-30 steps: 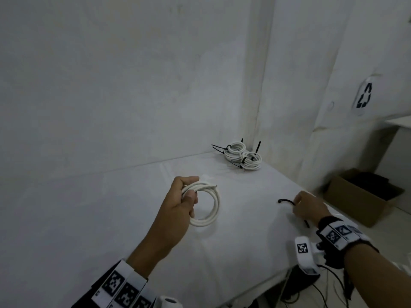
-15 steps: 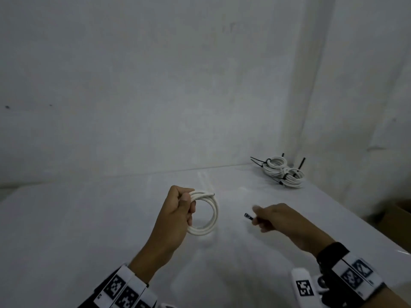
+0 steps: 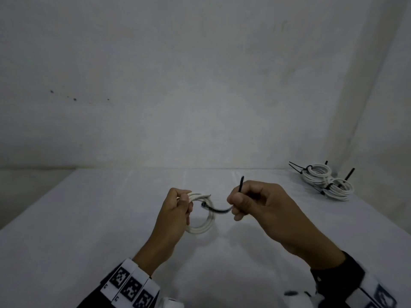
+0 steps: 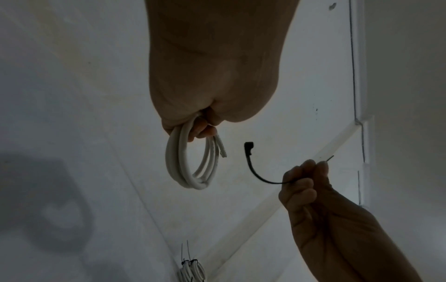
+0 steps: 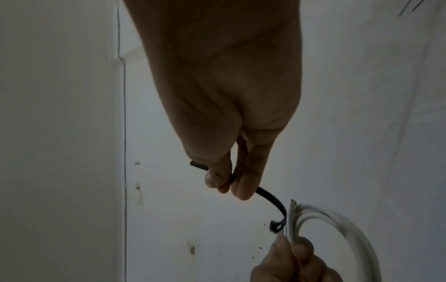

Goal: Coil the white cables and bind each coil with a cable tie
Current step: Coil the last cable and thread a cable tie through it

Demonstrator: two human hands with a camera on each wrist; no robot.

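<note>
White counter [image 3: 66,230]: left hand [image 3: 175,210] grips the cable coil [image 3: 203,227], right hand [image 3: 255,205] pinches a black cable tie [image 3: 219,210]; loosened fingers could let the coil spring apart

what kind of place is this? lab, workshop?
Probably a bare data-collection room rather than a workshop: plain white walls, a white table in the corner, and only tied cable coils on it. No tools or shelving show.

Dark sleeves [image 3: 333,274], white wristbands [image 3: 130,283] with black square-pattern markers, bare hands
</note>
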